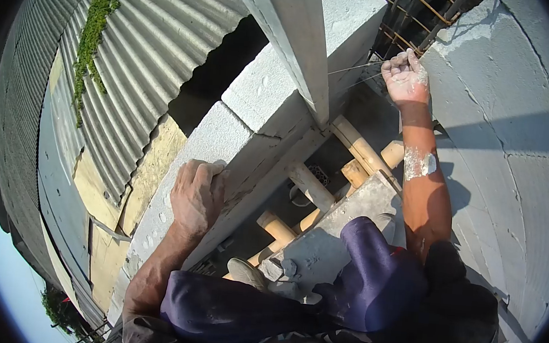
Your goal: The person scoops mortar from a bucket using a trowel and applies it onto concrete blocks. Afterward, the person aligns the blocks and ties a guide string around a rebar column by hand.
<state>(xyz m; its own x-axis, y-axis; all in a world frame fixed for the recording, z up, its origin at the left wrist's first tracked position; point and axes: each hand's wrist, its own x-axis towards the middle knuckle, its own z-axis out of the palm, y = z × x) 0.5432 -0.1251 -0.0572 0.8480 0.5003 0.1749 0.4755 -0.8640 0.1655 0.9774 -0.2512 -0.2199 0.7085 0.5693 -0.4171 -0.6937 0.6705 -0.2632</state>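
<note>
My left hand point(198, 194) rests on top of the pale block wall point(216, 134), its fingers curled over a small grey piece or the block's edge; which of the two is hard to tell. Farther right, my right hand point(405, 77) is raised with its palm up and fingers curled, dusted with white powder. Thin strings point(357, 67) run from the metal post towards its fingertips. Whether the fingers pinch a string is too small to make out. White residue also sticks to the right forearm.
A metal post point(296, 36) stands between the hands against the block wall. Bamboo poles point(309, 184) and a mortar-covered board point(341, 229) lie below. Rebar point(425, 15) shows at the top. Corrugated roofing point(162, 37) is at left, a grey block wall point(503, 93) at right.
</note>
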